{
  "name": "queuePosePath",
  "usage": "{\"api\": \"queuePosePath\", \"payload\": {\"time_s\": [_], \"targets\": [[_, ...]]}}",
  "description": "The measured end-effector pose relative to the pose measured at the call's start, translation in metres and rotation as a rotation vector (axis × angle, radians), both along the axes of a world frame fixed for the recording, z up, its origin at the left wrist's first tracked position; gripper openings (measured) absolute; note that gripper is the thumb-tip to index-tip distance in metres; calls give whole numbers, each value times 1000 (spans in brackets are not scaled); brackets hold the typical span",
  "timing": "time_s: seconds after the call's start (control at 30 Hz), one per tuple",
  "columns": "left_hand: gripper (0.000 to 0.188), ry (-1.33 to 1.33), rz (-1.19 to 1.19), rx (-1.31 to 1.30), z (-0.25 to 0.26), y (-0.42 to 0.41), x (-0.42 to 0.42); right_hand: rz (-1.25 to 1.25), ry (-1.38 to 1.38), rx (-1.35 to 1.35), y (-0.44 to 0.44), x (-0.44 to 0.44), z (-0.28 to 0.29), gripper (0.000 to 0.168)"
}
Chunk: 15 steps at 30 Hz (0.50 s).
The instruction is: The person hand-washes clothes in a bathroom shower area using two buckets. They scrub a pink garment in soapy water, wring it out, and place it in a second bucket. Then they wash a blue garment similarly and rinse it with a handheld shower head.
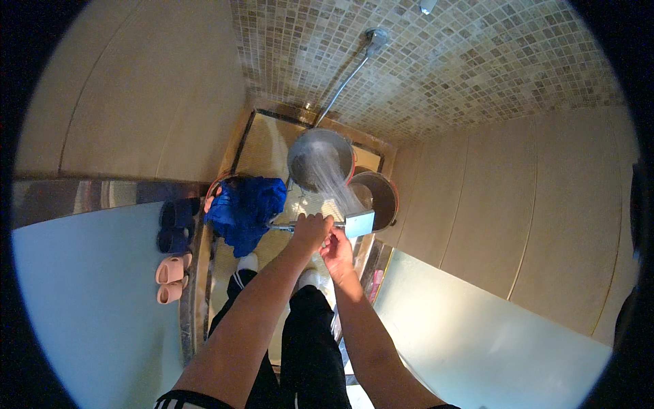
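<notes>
My left hand [311, 234] is wrapped around the handle of a hand shower with a flat, square shower head [359, 224]. Just beside it, the curled fingers of my right hand [339, 254] meet the handle close to the head; whether they grip it is hidden. A spray of water [329, 176] runs from the head into a round dark bucket [299, 176] with a red handle. Against that bucket stands a second dark bucket [387, 199], also with a red edge. Blue fabric [245, 212] lies heaped to the left, over a container with a reddish rim.
A metal shower hose [340, 92] drops from a fitting [377, 41] on the mosaic-tiled wall. Dark slippers [173, 227] and pink slippers [169, 281] sit beyond the raised sill [191, 307] at left. Panelled walls and a glass panel [460, 301] border the right side.
</notes>
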<state>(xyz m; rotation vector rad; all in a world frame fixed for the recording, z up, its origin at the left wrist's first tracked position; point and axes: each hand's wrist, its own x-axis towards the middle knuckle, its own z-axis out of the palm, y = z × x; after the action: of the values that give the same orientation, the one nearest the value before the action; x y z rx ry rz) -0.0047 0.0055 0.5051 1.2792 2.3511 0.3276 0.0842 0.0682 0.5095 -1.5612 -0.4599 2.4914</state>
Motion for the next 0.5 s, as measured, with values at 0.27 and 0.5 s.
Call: {"api": "queuePosePath", "payload": {"time_s": [0.27,0.5], "targets": [[23,29,18,21,0,1,2,-41,84,38,-1,6,-10,11],[40,12,10,-24,-3,-6,5,-11,72,78,-7,8,-8,16]]}}
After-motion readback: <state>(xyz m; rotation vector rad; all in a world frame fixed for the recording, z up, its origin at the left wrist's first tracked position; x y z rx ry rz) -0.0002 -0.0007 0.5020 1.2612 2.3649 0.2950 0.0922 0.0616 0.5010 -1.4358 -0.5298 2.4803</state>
